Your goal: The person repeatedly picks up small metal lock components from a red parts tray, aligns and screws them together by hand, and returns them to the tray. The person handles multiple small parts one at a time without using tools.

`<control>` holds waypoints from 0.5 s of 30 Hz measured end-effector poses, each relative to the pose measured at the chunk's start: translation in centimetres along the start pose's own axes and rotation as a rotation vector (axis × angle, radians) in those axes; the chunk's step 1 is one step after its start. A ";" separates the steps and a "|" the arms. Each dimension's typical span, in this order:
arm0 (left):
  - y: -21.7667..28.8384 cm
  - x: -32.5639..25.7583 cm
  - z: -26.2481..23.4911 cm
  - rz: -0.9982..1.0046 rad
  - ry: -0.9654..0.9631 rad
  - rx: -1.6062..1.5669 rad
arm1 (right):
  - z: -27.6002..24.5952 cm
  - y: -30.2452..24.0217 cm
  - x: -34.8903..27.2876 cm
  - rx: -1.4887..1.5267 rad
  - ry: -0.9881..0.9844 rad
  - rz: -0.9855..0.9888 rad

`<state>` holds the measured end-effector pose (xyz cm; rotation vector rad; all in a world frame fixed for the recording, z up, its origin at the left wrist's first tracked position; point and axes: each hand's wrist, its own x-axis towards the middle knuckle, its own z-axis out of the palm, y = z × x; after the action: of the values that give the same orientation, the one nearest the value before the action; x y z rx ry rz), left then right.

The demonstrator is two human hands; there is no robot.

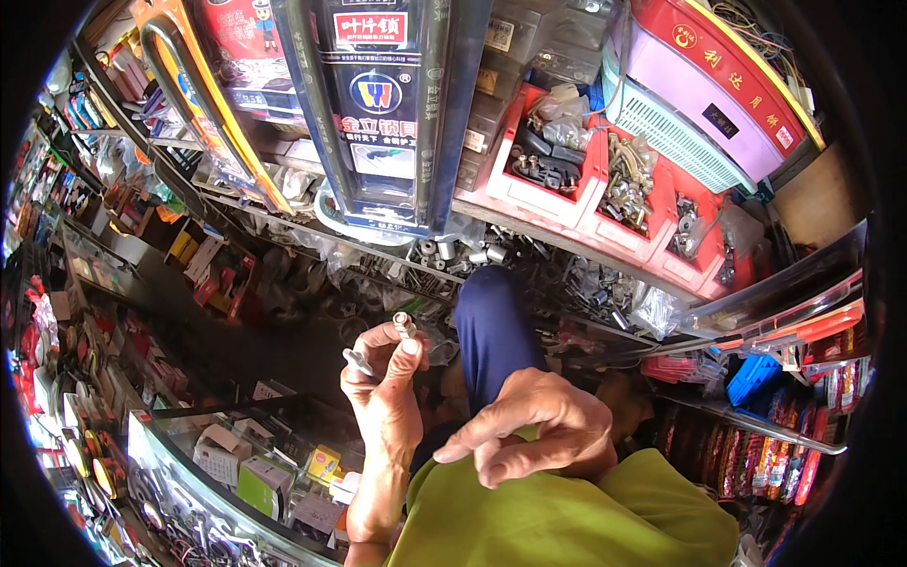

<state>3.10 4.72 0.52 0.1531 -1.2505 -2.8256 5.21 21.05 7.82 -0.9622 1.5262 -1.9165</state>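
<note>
My left hand (387, 392) is raised in front of me, closed. Its thumb and forefinger pinch a small shiny metal lock cylinder (404, 325), which points upward. Between other fingers of that hand sticks out a flat, pale metal piece, perhaps a key (357, 361); its far part is hidden. My right hand (539, 425) hovers over my lap, just right of the left wrist. Its forefinger stretches toward the left wrist and the other fingers bend loosely. I see nothing in it.
Red bins (605, 213) of small metal parts stand on the shelf at the upper right, beside a pale green basket (675, 132). A tall dark lock package (378, 113) rises ahead. At lower left is a glass case (179, 463) with small boxes. Loose hardware (472, 253) covers a lower shelf.
</note>
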 end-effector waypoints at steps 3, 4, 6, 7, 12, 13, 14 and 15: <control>-0.1 -0.1 -0.5 -0.038 -0.011 0.064 | 0.9 0.3 0.1 0.115 0.367 0.090; -0.1 -0.3 -0.3 -0.032 -0.012 0.077 | 0.5 -0.4 0.5 -0.006 0.440 0.234; -0.1 -0.7 0.1 -0.031 -0.044 0.061 | 0.5 1.2 0.9 -0.032 0.538 0.203; -0.1 -0.9 0.3 -0.030 -0.043 0.091 | 0.6 1.3 1.1 -0.002 0.533 0.246; -0.2 -0.7 0.0 -0.054 -0.023 0.124 | 1.3 0.6 -0.1 -0.016 0.195 0.086; -0.3 -0.5 0.0 -0.023 -0.038 0.108 | 1.0 0.6 -0.5 0.006 0.116 0.025; -0.4 -0.6 0.1 -0.013 -0.030 0.113 | 0.7 -0.1 -0.6 0.041 0.041 0.088; -0.5 -0.6 0.2 -0.004 -0.022 0.118 | 0.6 -0.2 -0.5 0.055 0.129 0.165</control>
<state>3.72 5.22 0.33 0.1289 -1.4231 -2.7643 6.00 21.18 7.98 -0.6780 1.5636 -1.9235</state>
